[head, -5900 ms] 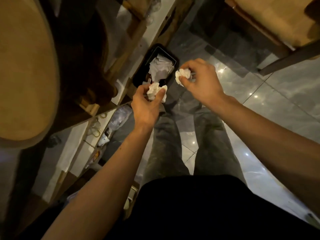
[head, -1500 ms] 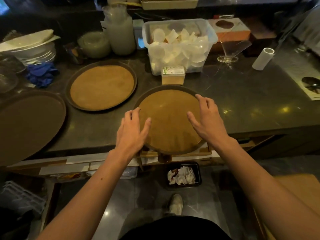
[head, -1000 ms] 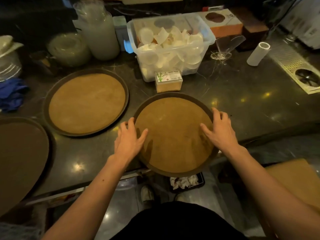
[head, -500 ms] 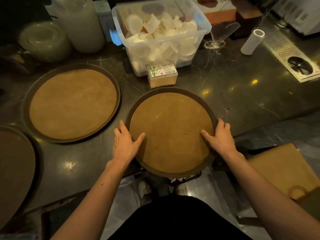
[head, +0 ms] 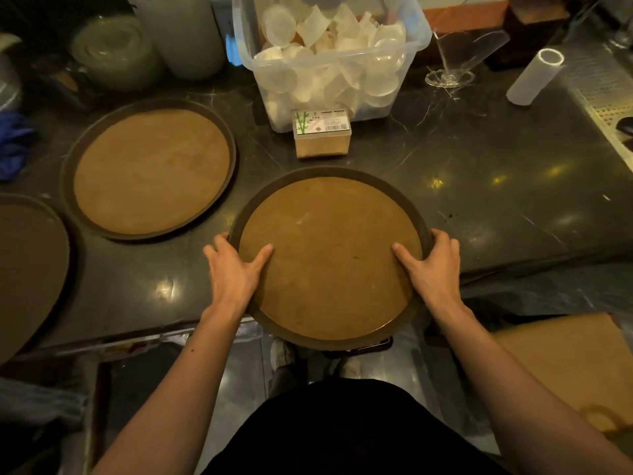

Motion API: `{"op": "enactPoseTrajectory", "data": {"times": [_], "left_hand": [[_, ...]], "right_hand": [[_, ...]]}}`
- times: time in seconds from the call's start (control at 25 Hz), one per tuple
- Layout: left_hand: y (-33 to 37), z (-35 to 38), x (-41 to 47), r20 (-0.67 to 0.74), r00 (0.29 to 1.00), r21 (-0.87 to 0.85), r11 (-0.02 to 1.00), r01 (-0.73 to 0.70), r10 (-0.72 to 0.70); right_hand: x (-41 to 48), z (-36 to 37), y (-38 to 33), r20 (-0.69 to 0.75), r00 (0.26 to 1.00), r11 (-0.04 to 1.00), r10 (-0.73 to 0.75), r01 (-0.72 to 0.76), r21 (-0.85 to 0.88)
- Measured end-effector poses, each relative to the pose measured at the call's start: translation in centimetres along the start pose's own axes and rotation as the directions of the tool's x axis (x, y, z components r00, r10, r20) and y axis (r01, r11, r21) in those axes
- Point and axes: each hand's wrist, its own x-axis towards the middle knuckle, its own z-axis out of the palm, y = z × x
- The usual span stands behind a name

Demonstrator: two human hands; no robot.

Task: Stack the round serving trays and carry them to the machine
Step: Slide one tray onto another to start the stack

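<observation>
Three round brown trays with dark rims are on the dark counter. The nearest tray (head: 329,255) hangs partly over the counter's front edge. My left hand (head: 233,272) grips its left rim, thumb on the tray's top. My right hand (head: 431,265) grips its right rim the same way. A second tray (head: 150,169) lies flat to the left and further back. A third tray (head: 30,265), darker, is cut off by the left frame edge.
A clear plastic bin of white cups (head: 332,56) stands behind the near tray, with a small labelled box (head: 322,133) in front of it. A paper roll (head: 534,77), a clear stand (head: 459,60), jars (head: 181,32) and a blue cloth (head: 13,145) line the back.
Both hands have slid outward from the tray's top onto its rims and closed on it. The tray has come nearer, further over the counter edge.
</observation>
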Motion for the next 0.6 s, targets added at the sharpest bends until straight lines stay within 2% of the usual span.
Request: {"op": "enactPoseTrajectory", "data": {"times": [0.16, 0.32, 0.6], "left_hand": [[-0.7, -1.3, -4.0, -0.145, 0.989, -0.06, 0.998, 0.019, -0.028], [-2.6, -4.6, -7.5, -0.318, 0.945, -0.074, 0.995, 0.061, -0.082], [-8.4, -12.1, -12.7, -0.479, 0.857, -0.176, 0.977, 0.119, -0.19]], "right_hand": [[-0.3, -0.6, -0.3, 0.002, 0.994, 0.992, -0.111, 0.111, 0.053], [-1.9, 0.3, -2.6, 0.077, 0.972, 0.971, -0.224, 0.215, 0.101], [-8.8, 3.2, -8.7, 0.136, 0.901, 0.908, -0.412, 0.393, 0.143]]}}
